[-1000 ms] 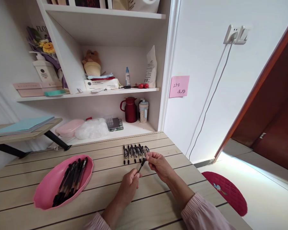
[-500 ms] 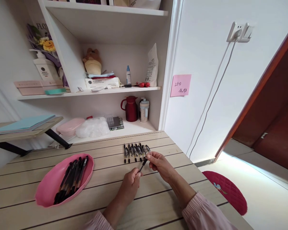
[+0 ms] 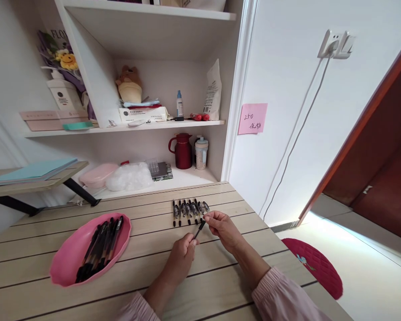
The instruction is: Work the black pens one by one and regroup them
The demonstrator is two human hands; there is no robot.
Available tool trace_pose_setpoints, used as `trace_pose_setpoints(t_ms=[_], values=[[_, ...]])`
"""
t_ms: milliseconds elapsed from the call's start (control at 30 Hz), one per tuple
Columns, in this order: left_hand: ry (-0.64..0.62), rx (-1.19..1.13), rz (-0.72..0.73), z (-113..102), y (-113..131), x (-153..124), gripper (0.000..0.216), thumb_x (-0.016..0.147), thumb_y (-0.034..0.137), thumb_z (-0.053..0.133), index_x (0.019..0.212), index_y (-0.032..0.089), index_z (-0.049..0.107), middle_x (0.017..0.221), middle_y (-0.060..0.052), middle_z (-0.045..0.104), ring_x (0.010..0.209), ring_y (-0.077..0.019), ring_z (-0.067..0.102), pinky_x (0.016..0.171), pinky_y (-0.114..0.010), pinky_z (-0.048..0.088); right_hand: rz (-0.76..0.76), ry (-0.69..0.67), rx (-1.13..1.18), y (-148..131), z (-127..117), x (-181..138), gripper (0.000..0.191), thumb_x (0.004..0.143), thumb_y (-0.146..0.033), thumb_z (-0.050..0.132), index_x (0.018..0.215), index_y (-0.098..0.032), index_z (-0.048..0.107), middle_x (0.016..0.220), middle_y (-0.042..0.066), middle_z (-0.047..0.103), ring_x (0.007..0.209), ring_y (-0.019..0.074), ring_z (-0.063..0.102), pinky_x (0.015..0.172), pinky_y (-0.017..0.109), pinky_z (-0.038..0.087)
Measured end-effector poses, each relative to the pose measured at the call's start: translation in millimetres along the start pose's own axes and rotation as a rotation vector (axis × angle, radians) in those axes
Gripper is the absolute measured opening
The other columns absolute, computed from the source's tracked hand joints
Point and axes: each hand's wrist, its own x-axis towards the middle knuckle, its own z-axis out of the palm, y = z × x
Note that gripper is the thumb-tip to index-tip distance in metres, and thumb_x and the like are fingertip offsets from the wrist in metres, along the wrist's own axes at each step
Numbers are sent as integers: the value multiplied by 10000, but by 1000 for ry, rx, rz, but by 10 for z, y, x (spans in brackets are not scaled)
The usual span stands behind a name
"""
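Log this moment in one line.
left hand: holds dark pen | right hand: pinched at its far end | pink bowl: holds pens

One slim pen [image 3: 201, 226], mostly black, is slanted in the air, between left hand [image 3: 182, 255] and right hand [image 3: 225, 230].

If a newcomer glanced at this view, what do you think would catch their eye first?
Most likely the bright pink tray of black pens, at the left of the striped table. Next might come the row of black pen parts near the middle, just beyond the pen held between the left hand and right hand. The dark red jug stands out on the shelf behind.
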Motion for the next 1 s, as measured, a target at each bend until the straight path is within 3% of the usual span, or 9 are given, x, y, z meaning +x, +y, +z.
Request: trace_pose_setpoints(t_ms=[67,233,367,500,633,767,900,1000], values=[[-5,8,-4,-3,2,-1,275,819,389,365,705,181,505,463,59,409,469,-112,381,505,-226,283,-2,10,-9,5,1,2,292,582,-392,697,612,-165,516,440,-76,405,382,38,313,389,199,168],[-13,11,-4,-6,5,1,279,821,387,358,713,177,505,465,60,402,475,-113,382,504,-226,285,20,-28,7,-3,-16,6,292,580,-380,700,728,-160,579,497,-63,461,395,38,335,388,196,177],[-17,15,-11,0,-11,5,261,825,375,353,715,180,488,471,64,394,478,-112,383,504,-225,288,13,-1,-16,7,-34,21,290,579,-395,703,640,-163,539,458,-73,416,387,38,322,384,198,155],[-16,27,-11,0,-1,4,264,829,374,345,714,181,484,474,62,392,477,-110,375,505,-227,283,21,-29,-6,15,-36,25,301,583,-402,697,730,-166,581,529,-55,477,401,39,336,388,199,160],[-8,26,-13,-4,31,1,262,823,374,353,693,184,476,471,59,399,483,-114,385,507,-228,282,11,-8,-23,16,-27,20,298,587,-416,693,654,-156,563,480,-62,430,392,36,315,391,199,154],[-3,25,-17,-1,26,8,259,821,372,353,681,188,470,469,58,399,476,-115,380,500,-227,280,10,-57,4,23,-23,27,319,591,-406,693,770,-161,598,553,-48,484,401,34,324,388,199,155],[6,25,-7,8,-16,23,260,817,375,363,652,194,452,468,57,404,476,-115,390,499,-227,274,-9,-18,-1,53,-21,48,280,579,-383,708,654,-161,555,479,-73,407,387,32,304,382,195,151],[27,12,-5,21,-47,33,251,814,366,370,652,195,456,462,58,409,476,-115,402,510,-229,282,-10,-39,22,70,-19,63,291,599,-392,691,750,-166,588,522,-65,433,393,31,307,379,192,149]])
